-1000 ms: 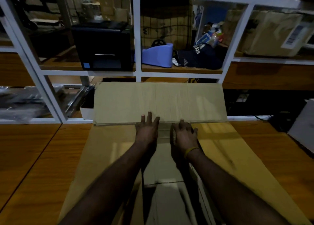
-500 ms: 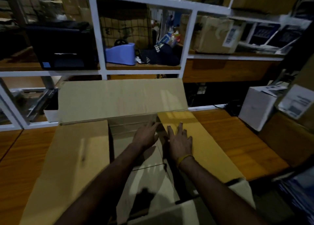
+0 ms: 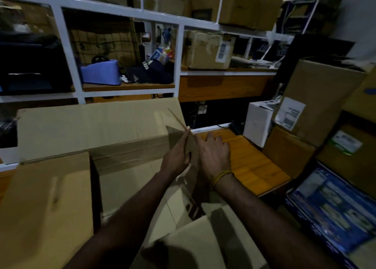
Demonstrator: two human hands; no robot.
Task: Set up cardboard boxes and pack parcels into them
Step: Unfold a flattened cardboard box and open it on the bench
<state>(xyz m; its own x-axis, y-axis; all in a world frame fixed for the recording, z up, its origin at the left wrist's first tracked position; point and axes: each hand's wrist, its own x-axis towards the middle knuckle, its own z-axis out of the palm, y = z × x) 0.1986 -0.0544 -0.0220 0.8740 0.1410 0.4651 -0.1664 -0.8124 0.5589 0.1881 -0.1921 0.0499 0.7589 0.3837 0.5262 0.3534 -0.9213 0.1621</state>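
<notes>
Two bare forearms reach forward from the bottom edge over an open cardboard box [image 3: 122, 187] that sits on a wooden worktop [image 3: 250, 159]. The box's near flap [image 3: 203, 242] lies closest, its left flap [image 3: 44, 203] is spread flat, and its far flap [image 3: 91, 130] stands up toward the shelves. The right flap [image 3: 191, 146] stands on edge between the two hands. The left hand [image 3: 177, 157] lies flat against the flap's inner face with fingers straight, fingertips at its top edge. The right hand [image 3: 213, 155], with a yellow band [image 3: 220, 178] at the wrist, presses the flap's outer face, fingers loosely spread, not curled round it. Near the worktop's right edge stands a small white box [image 3: 257, 124], with stacked brown cartons [image 3: 319, 98] beside it. Beyond the worktop's far edge, a white shelf frame [image 3: 177, 61] holds a blue tape dispenser [image 3: 100, 72], a dark cap [image 3: 150, 73] and a labelled carton [image 3: 207, 49]
</notes>
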